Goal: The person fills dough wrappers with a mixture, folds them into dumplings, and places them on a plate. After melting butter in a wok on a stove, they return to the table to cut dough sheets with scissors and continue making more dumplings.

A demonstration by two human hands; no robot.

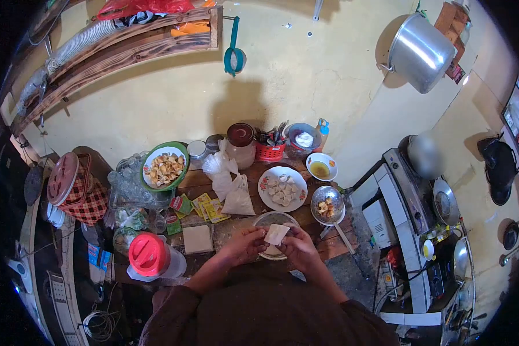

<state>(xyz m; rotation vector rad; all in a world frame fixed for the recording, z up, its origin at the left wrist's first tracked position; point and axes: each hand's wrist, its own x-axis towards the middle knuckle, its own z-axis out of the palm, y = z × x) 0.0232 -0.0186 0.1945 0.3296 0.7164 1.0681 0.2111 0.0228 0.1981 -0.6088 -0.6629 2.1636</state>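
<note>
A pale, square wonton wrapper (276,234) is held between my two hands, over a round bowl (264,219) whose contents are mostly hidden. My left hand (245,244) pinches its left edge, while the fingers of my right hand (301,249) are closed on its right side. Beyond the bowl, a floral plate (299,203) carries several folded wontons (282,189). To the left lies a stack of square wrappers (198,239). On the right, a strainer (335,195) with browned pieces in it rests over a white bowl.
A small bowl of yellowish liquid (319,169), plastic bags of white powder (239,199) and seasoning packets (210,209) surround the work area. A red-lidded pitcher (149,255) stands left, below a green-rimmed bowl of browned pieces (180,183). The stove (406,184) is at right.
</note>
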